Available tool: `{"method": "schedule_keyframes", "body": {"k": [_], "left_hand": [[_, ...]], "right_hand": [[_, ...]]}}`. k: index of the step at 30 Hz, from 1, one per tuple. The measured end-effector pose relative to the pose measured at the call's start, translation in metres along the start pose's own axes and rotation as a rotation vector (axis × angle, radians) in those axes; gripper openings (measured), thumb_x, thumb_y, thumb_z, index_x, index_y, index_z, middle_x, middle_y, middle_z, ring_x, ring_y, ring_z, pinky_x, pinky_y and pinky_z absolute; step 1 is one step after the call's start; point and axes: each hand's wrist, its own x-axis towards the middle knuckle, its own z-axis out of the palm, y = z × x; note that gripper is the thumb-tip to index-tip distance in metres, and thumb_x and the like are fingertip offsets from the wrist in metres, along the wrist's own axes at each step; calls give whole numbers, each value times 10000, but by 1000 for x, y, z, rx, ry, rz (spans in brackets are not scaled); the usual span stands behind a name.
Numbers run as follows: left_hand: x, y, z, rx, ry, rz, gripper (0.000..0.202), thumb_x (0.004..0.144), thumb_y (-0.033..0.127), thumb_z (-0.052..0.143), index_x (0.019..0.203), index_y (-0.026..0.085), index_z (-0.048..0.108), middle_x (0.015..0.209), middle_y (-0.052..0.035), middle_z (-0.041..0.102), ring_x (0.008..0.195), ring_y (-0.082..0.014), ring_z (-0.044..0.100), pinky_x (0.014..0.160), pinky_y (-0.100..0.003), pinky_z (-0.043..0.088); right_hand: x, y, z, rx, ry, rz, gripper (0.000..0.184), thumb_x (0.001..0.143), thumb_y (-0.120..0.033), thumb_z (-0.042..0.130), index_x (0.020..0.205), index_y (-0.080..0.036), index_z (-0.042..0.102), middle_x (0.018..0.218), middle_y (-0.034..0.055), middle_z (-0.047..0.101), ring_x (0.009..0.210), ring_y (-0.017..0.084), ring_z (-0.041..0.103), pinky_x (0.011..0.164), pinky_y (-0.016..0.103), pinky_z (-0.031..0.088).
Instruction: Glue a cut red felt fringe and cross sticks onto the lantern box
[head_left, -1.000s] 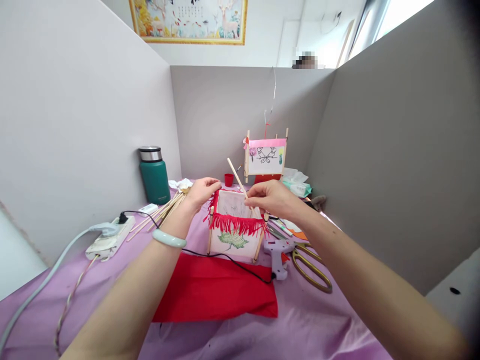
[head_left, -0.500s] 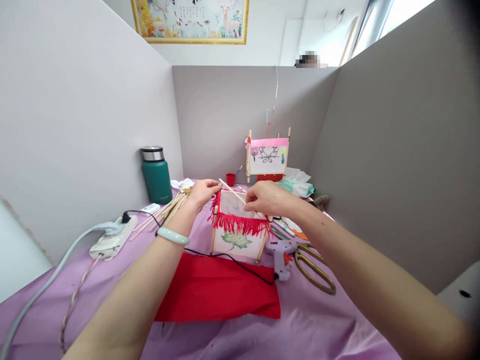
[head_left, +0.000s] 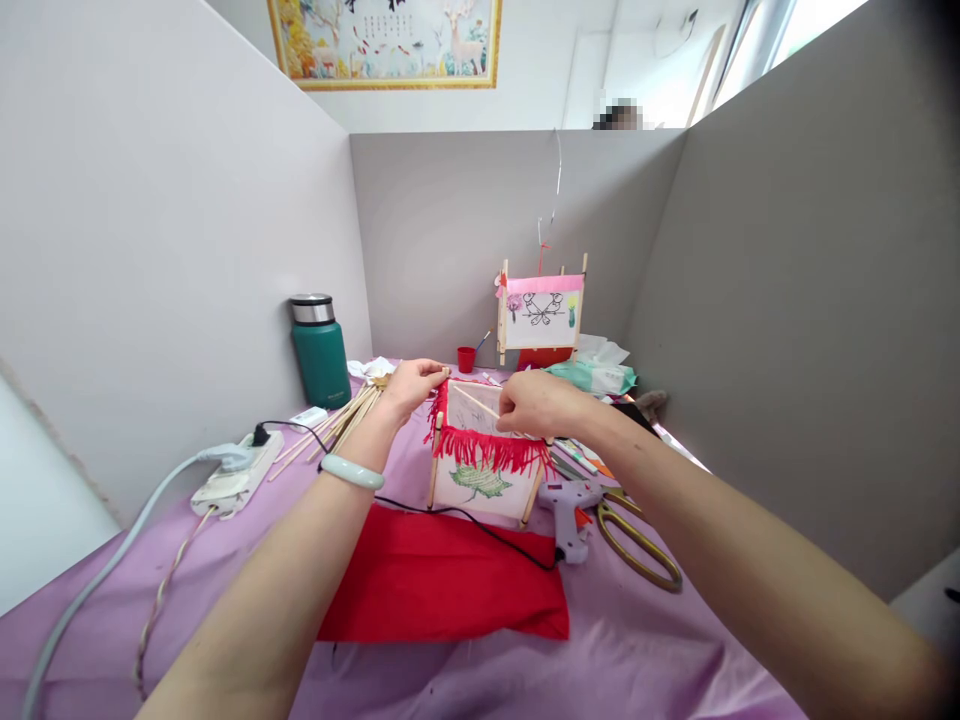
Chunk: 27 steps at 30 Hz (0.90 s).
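Observation:
A small box-shaped lantern point(head_left: 454, 497) with wooden stick edges, white panels and a green leaf drawing stands before me. Red fringe point(head_left: 491, 450) runs along its upper edge. At the lantern's far left top corner, the fingertips of my left hand point(head_left: 412, 390) are pinched on it. My right hand point(head_left: 546, 403) is closed round a thin wooden stick point(head_left: 472, 400), which slants over the lantern's open top. The stick's lower end is hidden by the right hand.
Right of the lantern lie a glue gun point(head_left: 566, 510) and brass-handled scissors point(head_left: 641, 548). Red cloth point(head_left: 450, 580) lies in front. At left are a green bottle point(head_left: 321, 355), wooden sticks point(head_left: 352, 420) and a power strip point(head_left: 236, 480). A second lantern point(head_left: 541, 322) hangs behind.
My right hand has moved the stick lower, toward the lantern's open top. The stick's upper end has come away from my left fingertips. My left hand stays at the corner.

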Motion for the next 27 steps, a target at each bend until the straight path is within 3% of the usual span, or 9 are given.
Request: {"method": "schedule_keyframes", "body": {"k": [27], "left_hand": [[-2, -1, 0, 16, -84, 57, 311, 691, 421, 683, 802, 132, 651, 800, -50, 642, 688, -136, 539, 626, -262, 415]], "right_hand": [[2, 7, 9, 15, 75, -7, 184, 735, -303, 574, 775, -204, 723, 786, 37, 695, 644, 122, 577, 527, 218, 325]]}}
